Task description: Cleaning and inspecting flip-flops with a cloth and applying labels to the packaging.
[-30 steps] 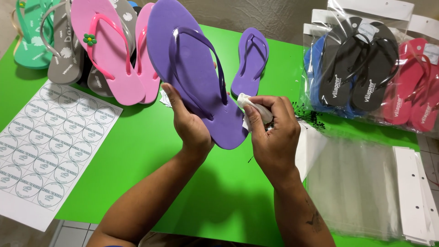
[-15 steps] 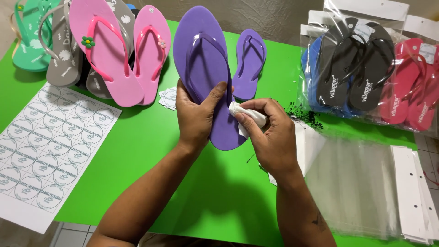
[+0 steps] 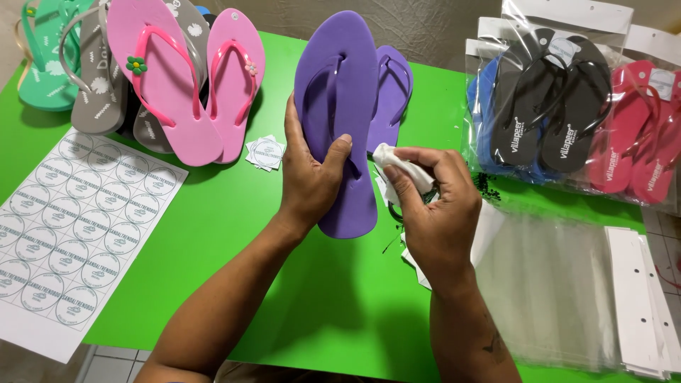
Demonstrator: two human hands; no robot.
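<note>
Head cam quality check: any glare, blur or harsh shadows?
Head view: sharp overall, no motion blur on the left hand or right hand; soft shadows under the arms on the green table; glare streaks on the bagged sandals and the clear bags; slight wide-angle bending at the edges.

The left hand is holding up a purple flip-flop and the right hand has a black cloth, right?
Not quite. In the head view the left hand does hold the purple flip-flop, but the cloth pinched in the right hand is white, not black.
</note>
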